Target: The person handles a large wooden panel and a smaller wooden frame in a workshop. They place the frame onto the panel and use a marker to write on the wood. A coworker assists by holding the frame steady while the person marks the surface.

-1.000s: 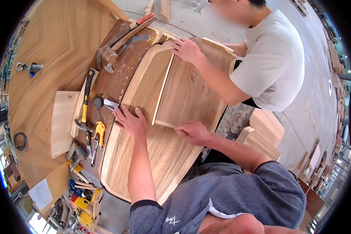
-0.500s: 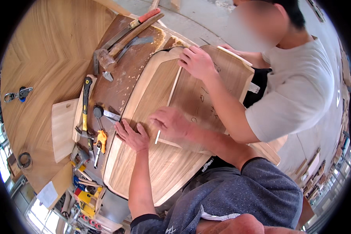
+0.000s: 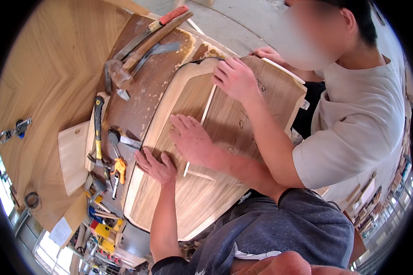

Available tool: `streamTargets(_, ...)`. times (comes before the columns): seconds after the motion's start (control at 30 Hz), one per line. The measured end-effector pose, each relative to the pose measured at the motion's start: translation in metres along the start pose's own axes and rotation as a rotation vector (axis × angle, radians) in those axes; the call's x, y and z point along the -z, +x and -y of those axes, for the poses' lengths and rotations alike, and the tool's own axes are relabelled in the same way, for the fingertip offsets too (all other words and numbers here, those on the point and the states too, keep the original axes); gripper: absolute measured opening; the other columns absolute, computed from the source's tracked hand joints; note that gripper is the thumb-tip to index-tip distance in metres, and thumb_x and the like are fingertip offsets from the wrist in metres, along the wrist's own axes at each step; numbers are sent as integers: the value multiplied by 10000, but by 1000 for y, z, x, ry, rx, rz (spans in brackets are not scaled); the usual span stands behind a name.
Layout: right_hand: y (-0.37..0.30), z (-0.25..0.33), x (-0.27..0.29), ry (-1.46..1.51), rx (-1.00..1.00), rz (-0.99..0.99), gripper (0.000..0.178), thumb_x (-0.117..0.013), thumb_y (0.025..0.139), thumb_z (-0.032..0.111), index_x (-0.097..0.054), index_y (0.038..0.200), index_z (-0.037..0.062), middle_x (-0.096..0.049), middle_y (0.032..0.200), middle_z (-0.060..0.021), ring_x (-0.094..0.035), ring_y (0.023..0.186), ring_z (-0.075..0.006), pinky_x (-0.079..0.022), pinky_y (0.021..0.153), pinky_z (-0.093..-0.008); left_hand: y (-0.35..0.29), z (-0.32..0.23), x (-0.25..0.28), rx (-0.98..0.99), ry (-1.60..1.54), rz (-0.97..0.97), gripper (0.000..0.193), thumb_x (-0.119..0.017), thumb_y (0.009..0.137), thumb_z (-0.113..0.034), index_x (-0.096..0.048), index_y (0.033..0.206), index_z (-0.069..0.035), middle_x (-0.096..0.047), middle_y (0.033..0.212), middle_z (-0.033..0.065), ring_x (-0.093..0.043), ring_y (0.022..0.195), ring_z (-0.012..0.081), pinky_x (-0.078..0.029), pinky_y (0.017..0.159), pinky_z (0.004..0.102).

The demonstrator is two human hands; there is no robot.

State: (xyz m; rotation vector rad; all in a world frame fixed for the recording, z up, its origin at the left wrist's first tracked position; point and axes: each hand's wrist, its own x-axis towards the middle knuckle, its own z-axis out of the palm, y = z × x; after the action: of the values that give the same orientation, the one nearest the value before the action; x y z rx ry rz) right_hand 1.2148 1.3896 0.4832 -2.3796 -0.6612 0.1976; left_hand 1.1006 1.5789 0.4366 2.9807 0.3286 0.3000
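Observation:
A pale wooden panel with a rounded frame lies before me on the bench. My left hand rests with fingers spread on its left frame edge. My right hand lies palm down, fingers stretched, across the panel's middle, close to a thin white strip. Right of that strip is a wooden board with pencil marks. A co-worker's hand presses at the far end of the strip; their other hand is at the board's far edge. My right forearm partly hides the board's near end.
On the brown bench left of the panel lie a wooden mallet, a yellow-black hammer and an orange-handled tool. A large veneered panel stands farther left. The co-worker leans in from the right.
My right hand has gone from curled and blurred to flat, fingers stretched over the panel. My left hand stays on the frame. The view has shifted slightly.

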Motion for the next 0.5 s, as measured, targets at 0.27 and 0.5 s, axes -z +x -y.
streamTargets(0.27, -8, 3, -11, -128, 19, 38, 396, -591, 886, 249, -700, 1170, -4, -491, 1513, -231, -377, 1444, -374, -313, 1187, -531, 0, 1, 0, -20, 19, 17, 712, -464, 1054, -494, -381, 1556, 5, -265, 1642, 284, -227, 1523, 489, -173, 1227, 630)
streamTargets(0.5, -11, 1, -13, -161, 49, 12, 407, -586, 893, 269, -707, 1176, 4, -494, 1516, -226, -374, 1438, -375, -294, 1186, -544, 0, 3, 0, -32, 21, 24, 708, -478, 1052, -460, -356, 1567, 9, -250, 1649, 289, -220, 1526, 490, -168, 1225, 629)
